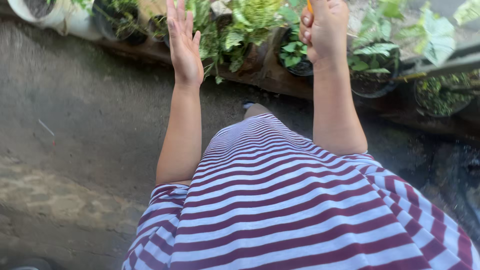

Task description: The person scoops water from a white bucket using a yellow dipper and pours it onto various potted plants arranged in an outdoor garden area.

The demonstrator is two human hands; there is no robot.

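Nearest us hangs our striped dress (280, 210) over the concrete floor (75, 125). Further out, our left hand (183, 45) is spread open, fingers apart, touching nothing — just short of the fern (250, 22). Our right hand (325, 30) is clamped on a thin orange tool (309, 6), mostly out of view, above the potted plants (372, 65) along the floor's far edge. No leaf looks worked yet.

A thin orange stick (309, 6) pokes up from the closed right hand (324, 31), above a black pot of green leaves (294, 54).
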